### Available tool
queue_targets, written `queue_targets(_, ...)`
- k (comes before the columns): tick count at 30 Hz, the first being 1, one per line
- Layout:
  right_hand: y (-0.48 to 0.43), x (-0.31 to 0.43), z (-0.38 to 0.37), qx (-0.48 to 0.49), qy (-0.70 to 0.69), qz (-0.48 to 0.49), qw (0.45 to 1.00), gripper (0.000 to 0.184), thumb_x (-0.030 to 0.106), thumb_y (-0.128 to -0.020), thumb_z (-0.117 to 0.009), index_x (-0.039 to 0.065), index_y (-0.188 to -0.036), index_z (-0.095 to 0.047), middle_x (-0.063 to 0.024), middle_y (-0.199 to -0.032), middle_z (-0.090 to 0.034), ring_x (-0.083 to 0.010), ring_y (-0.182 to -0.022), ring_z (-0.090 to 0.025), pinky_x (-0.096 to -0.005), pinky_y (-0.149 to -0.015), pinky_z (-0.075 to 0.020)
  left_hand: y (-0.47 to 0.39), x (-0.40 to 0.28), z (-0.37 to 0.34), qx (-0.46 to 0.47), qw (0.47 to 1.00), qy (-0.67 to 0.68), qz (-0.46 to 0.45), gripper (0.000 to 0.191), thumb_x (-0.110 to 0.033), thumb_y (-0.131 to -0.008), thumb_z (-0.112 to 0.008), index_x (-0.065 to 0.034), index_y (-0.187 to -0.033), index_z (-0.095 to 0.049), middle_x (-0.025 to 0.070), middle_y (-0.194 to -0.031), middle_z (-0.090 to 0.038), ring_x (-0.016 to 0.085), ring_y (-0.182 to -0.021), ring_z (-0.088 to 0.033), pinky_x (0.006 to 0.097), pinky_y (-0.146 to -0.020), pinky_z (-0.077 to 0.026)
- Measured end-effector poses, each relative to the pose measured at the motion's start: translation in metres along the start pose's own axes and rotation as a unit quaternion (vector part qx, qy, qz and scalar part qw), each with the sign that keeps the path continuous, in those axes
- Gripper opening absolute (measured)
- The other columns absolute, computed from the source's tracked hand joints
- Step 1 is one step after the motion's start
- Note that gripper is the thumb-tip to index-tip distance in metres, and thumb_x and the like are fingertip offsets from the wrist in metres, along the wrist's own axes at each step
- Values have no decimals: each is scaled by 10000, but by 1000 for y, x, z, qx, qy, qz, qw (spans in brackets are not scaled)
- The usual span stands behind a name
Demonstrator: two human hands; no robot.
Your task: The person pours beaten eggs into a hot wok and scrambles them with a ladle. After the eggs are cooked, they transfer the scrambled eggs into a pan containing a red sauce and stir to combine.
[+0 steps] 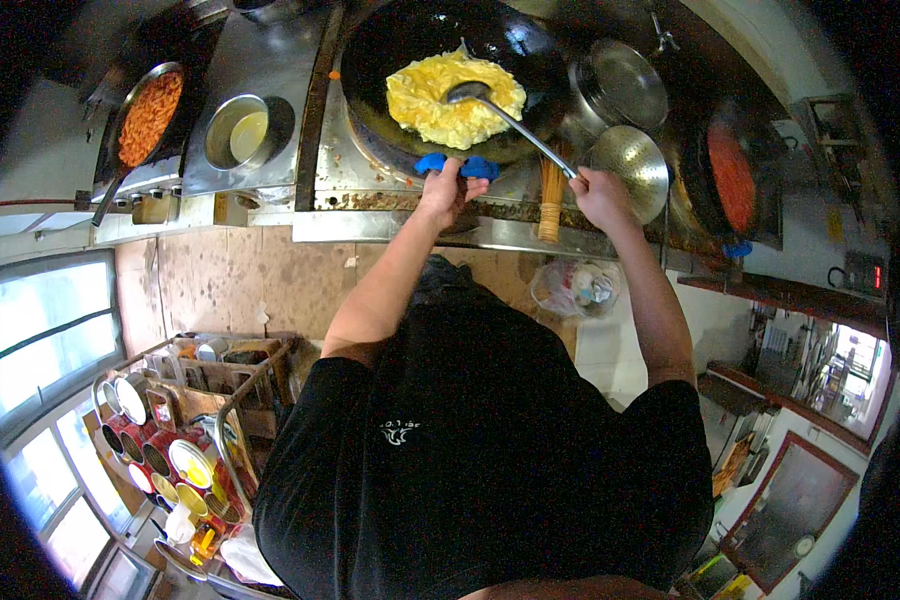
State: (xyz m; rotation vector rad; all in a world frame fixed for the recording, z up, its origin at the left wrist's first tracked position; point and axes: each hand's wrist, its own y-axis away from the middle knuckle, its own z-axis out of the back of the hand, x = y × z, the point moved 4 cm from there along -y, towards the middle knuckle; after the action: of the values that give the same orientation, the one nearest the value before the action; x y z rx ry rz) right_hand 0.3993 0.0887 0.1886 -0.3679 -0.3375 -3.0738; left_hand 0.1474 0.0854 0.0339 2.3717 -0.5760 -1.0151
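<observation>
Yellow scrambled egg (412,94) lies as one mass in a large dark wok (367,67). My left hand (450,191) grips a blue cloth (480,167) at the wok's near rim; the fingers are partly hidden beneath the rim. In my right hand (604,196) is the handle of a metal ladle (469,91), whose bowl rests on the egg. A bamboo wok brush (550,202) stands by the wok, left of my right hand. Just behind that hand is a perforated metal skimmer (630,169).
Left are a pan of reddish-orange food (150,116) and a metal pot with pale yellow liquid (249,136). Right of the wok stand a metal bowl (630,82) and another wok with red contents (731,176). A rack of containers (157,450) is at lower left, a plastic bag (559,289) below the counter.
</observation>
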Motion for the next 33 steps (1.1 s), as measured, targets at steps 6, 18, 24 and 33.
queue_targets(6,50,-10,37,-20,2,-24,1000,263,282,-893,-630,47,-1001,-676,-199,-867,-684,-387,-815,-664,-480,-716,-512,-1,2,0,-11,1000,-2,6,444,-365,-952,-501,36,-1143,-512,212,-950,-690,292,-779,-702,364,-600,-553)
queue_targets(18,90,-27,131,-41,83,-50,994,280,283,-865,-686,97,-1073,-711,-187,-880,-698,-369,-829,-681,-450,-754,-539,0,1,0,12,1000,13,-5,353,-275,-992,-463,34,-1159,-438,223,-906,-669,306,-776,-698,371,-653,-591)
queue_targets(24,76,-34,115,-14,107,-29,994,269,280,-867,-673,98,-1062,-710,-181,-909,-698,-370,-844,-677,-454,-760,-539,-8,5,4,26,999,-9,-20,374,-311,-999,-462,22,-1168,-449,230,-926,-669,312,-784,-700,379,-669,-598)
queue_targets(33,-15,14,33,-55,59,-4,997,249,319,-870,-629,84,-918,-695,-169,-871,-697,-386,-844,-667,-489,-776,-531,3,-3,-1,24,999,21,-4,369,-266,-951,-544,74,-1055,-443,195,-906,-620,302,-776,-694,382,-672,-622)
